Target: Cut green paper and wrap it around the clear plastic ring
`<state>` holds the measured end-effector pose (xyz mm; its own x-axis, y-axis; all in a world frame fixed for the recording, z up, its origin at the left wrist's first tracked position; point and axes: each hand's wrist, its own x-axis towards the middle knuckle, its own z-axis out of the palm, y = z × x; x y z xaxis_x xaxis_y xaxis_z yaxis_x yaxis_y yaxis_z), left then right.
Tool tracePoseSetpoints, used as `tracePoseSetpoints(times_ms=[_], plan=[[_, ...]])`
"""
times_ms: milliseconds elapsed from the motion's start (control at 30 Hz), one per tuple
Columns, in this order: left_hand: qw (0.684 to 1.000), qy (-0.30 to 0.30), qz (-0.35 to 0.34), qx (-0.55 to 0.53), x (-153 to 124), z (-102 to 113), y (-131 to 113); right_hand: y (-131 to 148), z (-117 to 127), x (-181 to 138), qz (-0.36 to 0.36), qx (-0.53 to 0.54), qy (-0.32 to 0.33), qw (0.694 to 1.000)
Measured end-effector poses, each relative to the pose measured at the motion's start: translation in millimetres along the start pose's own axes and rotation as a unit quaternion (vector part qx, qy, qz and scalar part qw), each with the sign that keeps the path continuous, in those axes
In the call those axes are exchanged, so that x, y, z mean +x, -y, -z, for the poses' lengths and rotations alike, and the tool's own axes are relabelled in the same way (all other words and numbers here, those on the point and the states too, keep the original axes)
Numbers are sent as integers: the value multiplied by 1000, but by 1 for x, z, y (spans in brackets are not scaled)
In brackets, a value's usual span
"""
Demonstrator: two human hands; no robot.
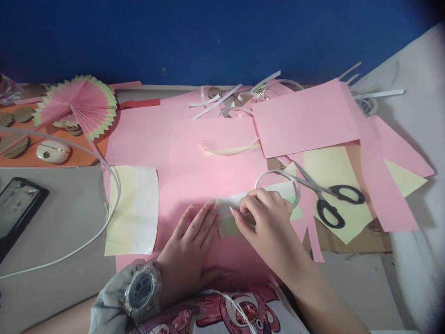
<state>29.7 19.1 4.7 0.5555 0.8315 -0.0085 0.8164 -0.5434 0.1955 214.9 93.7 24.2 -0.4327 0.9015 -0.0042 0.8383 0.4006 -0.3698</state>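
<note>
My left hand point(189, 241), with a grey digital watch point(142, 290) on its wrist, lies flat with fingers stretched out on a large pink paper sheet point(181, 153), fingertips touching the edge of a small pale yellow-white paper piece point(236, 204). My right hand point(264, 213) has its fingers curled and pinched on that same piece, pressing it down on the pink sheet. Black-handled scissors point(327, 195) lie closed just right of my right hand, on a yellow sheet point(333, 171).
A pink-and-yellow pleated paper fan point(79, 104) rests at the back left on an orange mat point(52, 157) with cardboard discs. A phone point(17, 208) lies at far left, a white cable point(104, 218) curves past a yellow sheet point(134, 208). Pink sheets and white strips point(306, 116) clutter the back right.
</note>
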Motion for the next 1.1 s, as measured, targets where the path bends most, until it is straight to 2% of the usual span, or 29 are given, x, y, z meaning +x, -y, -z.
tracePoseSetpoints(times_ms=[333,600,900,1100], plan=[[1000,-11,-6,-6,3,-2,4,-1,-1,-1,-6,16,-1,1000],[1000,10,-6,-7,2,-3,4,0,0,0,-15,25,11,1000],[1000,21,-5,-4,4,0,4,1,-1,-2,5,21,-2,1000],[1000,9,3,-7,6,1,3,0,-3,-3,25,9,-9,1000]])
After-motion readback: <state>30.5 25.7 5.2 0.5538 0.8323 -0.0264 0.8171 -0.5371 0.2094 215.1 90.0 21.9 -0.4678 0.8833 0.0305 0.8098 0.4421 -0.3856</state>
